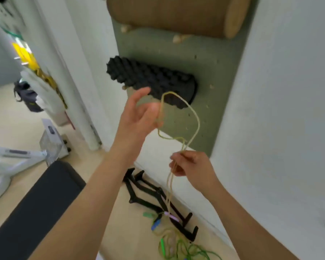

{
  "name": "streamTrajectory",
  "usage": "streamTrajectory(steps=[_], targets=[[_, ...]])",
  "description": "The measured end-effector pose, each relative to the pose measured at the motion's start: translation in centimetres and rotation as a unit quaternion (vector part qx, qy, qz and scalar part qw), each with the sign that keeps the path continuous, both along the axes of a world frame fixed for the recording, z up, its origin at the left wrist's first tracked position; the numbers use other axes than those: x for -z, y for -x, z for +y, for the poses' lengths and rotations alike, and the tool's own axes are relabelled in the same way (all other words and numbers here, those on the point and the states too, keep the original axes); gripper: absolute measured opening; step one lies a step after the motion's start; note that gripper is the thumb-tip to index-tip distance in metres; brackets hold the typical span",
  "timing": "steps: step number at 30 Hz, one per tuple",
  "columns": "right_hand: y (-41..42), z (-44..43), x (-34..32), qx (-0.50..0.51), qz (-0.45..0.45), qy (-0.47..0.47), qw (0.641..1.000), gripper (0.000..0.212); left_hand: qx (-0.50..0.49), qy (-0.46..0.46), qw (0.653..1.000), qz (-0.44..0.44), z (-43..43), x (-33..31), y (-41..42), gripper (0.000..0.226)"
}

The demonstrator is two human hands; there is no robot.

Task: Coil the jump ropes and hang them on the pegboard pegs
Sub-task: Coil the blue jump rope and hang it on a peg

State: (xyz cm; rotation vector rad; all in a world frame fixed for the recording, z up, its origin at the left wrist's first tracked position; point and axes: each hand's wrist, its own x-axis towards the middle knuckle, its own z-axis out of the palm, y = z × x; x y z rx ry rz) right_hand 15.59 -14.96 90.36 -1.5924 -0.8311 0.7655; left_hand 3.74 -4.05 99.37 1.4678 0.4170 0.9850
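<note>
Right hand (192,167), centre-right of frame: grip pressed together on the yellow jump rope (196,121), thumb and forefinger pinching two strands where they cross. The cord is thin, smooth and pale straw-coloured.

Above the pinch the cord rises in one open, roughly teardrop loop in front of the pegboard (210,68). The top of the loop overlaps the lower edge of the black foam roller (152,79).

Left hand (139,115), centre of frame: palm turned toward the loop, thumb up, fingers loosely curved. The left side of the loop runs along its fingertips. Motion blur here; we cannot tell whether this grip pinches the cord or only touches it.

Below the right hand two strands hang straight down to a purple handle (172,217) near the floor (17,128).

Pegboard: matte grey-green panel with small round holes, set between white walls. Rounded wooden pegs (178,38) carry a tan cork roller (176,14) at the top of frame. The black roller, a cylinder with a knobbed surface, sits lower.

On the floor, bottom centre: a green jump rope (188,249) in a loose tangle, and a black rack (154,194) of angular bars along the baseboard. Lower left: a black padded bench (36,212).
</note>
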Motion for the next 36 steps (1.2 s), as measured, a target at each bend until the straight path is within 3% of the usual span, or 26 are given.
streamTrajectory(steps=[2,4,7,11,13,16,17,21,24,27,29,31,32,34,35,36], targets=[[-0.3,-0.1,-4.4,0.042,0.007,-0.059,0.997,0.021,0.038,0.053,0.997,0.032,-0.8,2.5,0.0,0.056],[-0.4,-0.3,-7.9,0.061,-0.010,-0.098,0.993,0.026,0.113,0.028,0.985,0.127,-2.1,5.1,-0.5,0.061],[-0.9,-1.0,-11.3,0.107,0.006,-0.123,0.987,0.031,0.200,0.009,0.956,0.213,-3.6,6.7,-1.6,0.023],[-3.3,-2.5,-12.3,0.234,0.110,-0.141,0.956,0.029,0.201,0.065,0.967,0.140,-2.9,4.2,-1.9,0.024],[-4.1,-3.7,-11.5,0.261,0.159,-0.099,0.947,0.038,0.183,0.068,0.975,0.109,-2.1,2.3,-2.3,0.026],[-2.8,-5.9,-10.2,0.182,0.138,0.046,0.973,0.067,0.189,0.117,0.973,0.054,-1.8,-1.0,-3.6,0.032],[-2.0,-6.5,-9.9,0.135,0.125,0.051,0.982,0.069,0.206,0.144,0.967,0.032,-2.2,-2.1,-4.3,0.032],[3.1,-5.9,-8.7,-0.007,-0.004,-0.017,1.000,0.035,0.254,0.205,0.945,-0.023,-4.0,-5.6,-6.7,0.032],[4.3,-6.1,-7.2,0.068,0.004,-0.017,0.998,0.025,0.255,0.188,0.947,-0.059,-3.4,-8.0,-8.1,0.032],[3.7,-9.0,-6.6,0.102,0.002,0.031,0.994,0.026,0.188,0.158,0.966,-0.082,-0.7,-9.6,-9.2,0.031],[3.4,-10.9,-7.2,0.101,0.000,0.061,0.993,0.026,0.132,0.100,0.985,-0.050,1.4,-9.2,-10.2,0.032],[3.3,-11.8,-8.6,0.151,0.003,0.033,0.988,0.027,0.134,-0.042,0.983,0.118,1.8,-8.3,-10.9,0.044],[3.2,-12.0,-9.4,0.194,0.001,0.001,0.981,0.027,0.155,-0.163,0.940,0.256,1.4,-7.4,-11.0,0.055],[2.6,-12.0,-11.0,0.277,-0.003,-0.065,0.959,0.027,0.149,-0.409,0.780,0.449,-0.5,-5.1,-10.2,0.069],[2.2,-12.0,-11.8,0.308,0.002,-0.093,0.947,0.027,0.138,-0.468,0.748,0.450,-1.8,-4.0,-9.6,0.071],[1.8,-12.0,-12.5,0.331,0.006,-0.110,0.937,0.028,0.169,-0.455,0.776,0.402,-3.2,-3.1,-8.9,0.069]])
